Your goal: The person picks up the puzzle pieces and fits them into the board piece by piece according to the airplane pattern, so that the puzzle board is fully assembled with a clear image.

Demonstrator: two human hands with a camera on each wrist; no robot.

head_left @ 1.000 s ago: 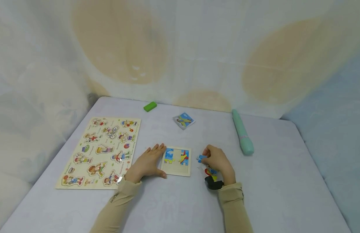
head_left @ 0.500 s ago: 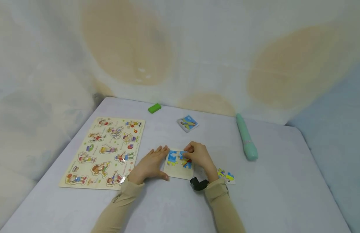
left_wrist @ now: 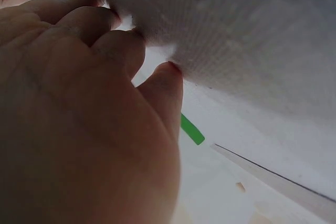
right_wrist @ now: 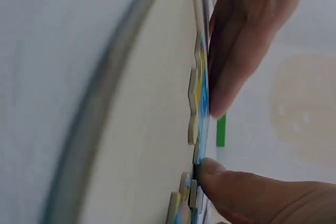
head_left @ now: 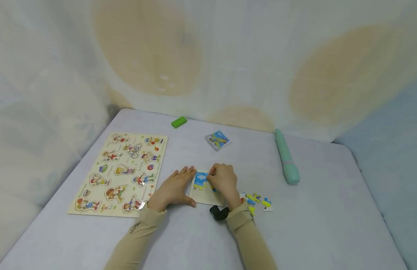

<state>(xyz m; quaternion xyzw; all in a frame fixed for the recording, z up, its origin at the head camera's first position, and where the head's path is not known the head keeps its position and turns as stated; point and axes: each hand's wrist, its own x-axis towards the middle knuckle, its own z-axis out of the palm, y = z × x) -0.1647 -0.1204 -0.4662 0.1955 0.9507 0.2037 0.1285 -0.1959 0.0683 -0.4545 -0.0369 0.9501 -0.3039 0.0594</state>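
Observation:
A small square puzzle tray [head_left: 203,197] lies on the table, with blue and yellow jigsaw pieces [head_left: 200,179] along its far side. My left hand [head_left: 174,191] rests spread at the tray's left edge, fingers extended and thumb near the front corner. Over the tray's far right part, the curled fingers of my right hand [head_left: 224,182] pinch a jigsaw piece mostly hidden beneath them. In the right wrist view, the thumb [right_wrist: 231,184] touches the row of pieces. Loose jigsaw pieces [head_left: 254,198] lie beside the right wrist.
A large wooden board with cartoon figures [head_left: 122,174] lies at left. Toward the back are a green block [head_left: 179,122] and a small airplane picture card [head_left: 218,140]. A mint-green tapered object [head_left: 287,157] lies at right. A black device [head_left: 219,213] sits at the right wrist.
My right hand has moved left from beside the tray to over its far part, carrying a blue jigsaw piece. More loose pieces show at right. The left hand stays at the tray edge.

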